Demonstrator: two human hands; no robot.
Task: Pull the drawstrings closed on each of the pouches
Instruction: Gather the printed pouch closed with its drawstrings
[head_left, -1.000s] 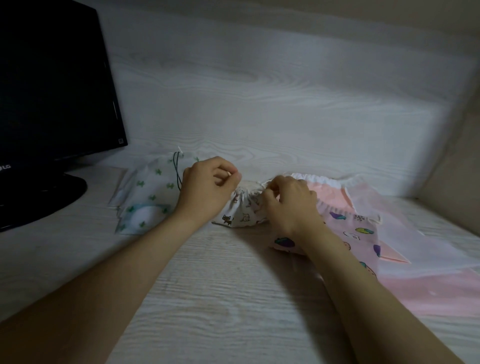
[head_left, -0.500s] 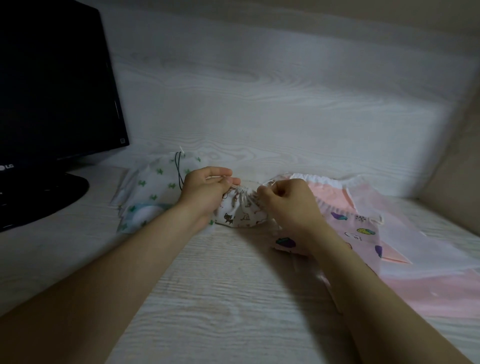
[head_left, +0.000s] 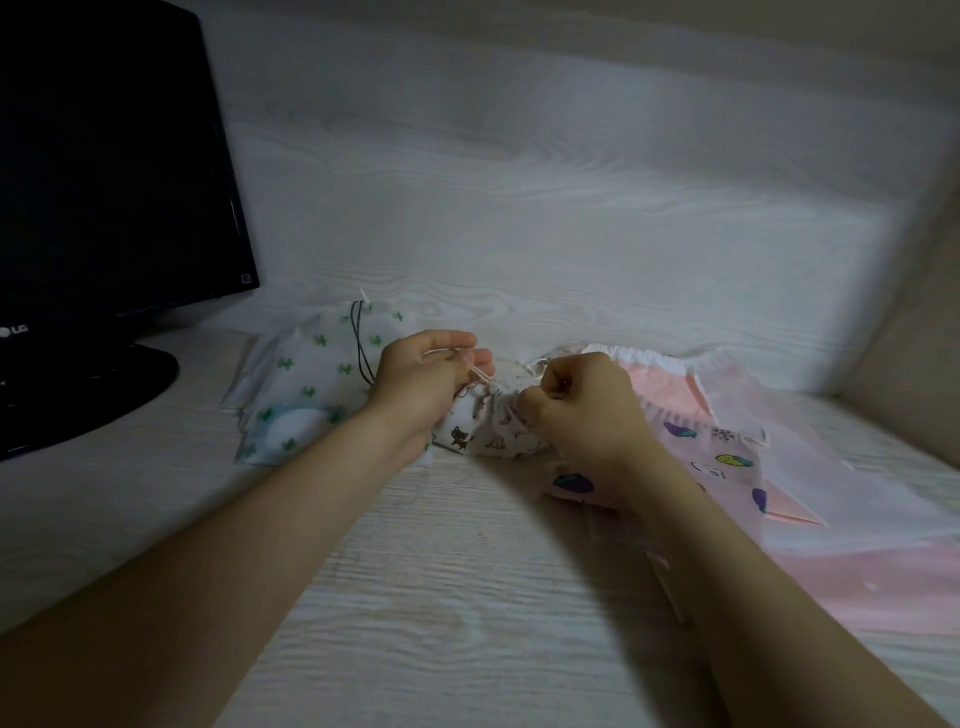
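Pouch, small and white with little cat and animal prints (head_left: 488, 431), lies on the pale wood-grain desk (head_left: 441, 597) in the middle of the view, between the two hands. Its mouth is gathered into tight pleats at the far edge. The body looks rounded, but what is inside cannot be seen.

The left hand (head_left: 421, 379) pinches the pale drawstring (head_left: 480, 375) on the pouch's left side. The right hand (head_left: 576, 410) is curled into a fist on the pouch's right side and holds the cord end there. The hands are close together, and only the gathered mouth lies between them.

To the left, just beside the left wrist, lies a white pouch with green prints (head_left: 311, 379). A dark cord (head_left: 358, 338) runs across its far end, and its contents are hidden.

To the right, partly under the right forearm, a pink pouch with purple and yellow cartoon prints (head_left: 717, 457) lies flat. Its white gathered top is at the far side. A translucent white bag (head_left: 831, 457) overlaps it, and more plain pink fabric (head_left: 857, 582) lies nearer on the right.

At the far left stands a black monitor (head_left: 104, 156), screen dark, with the letters "LG" (head_left: 15, 330) on its lower bezel. A small square sticker on its bottom right corner is too small to read.
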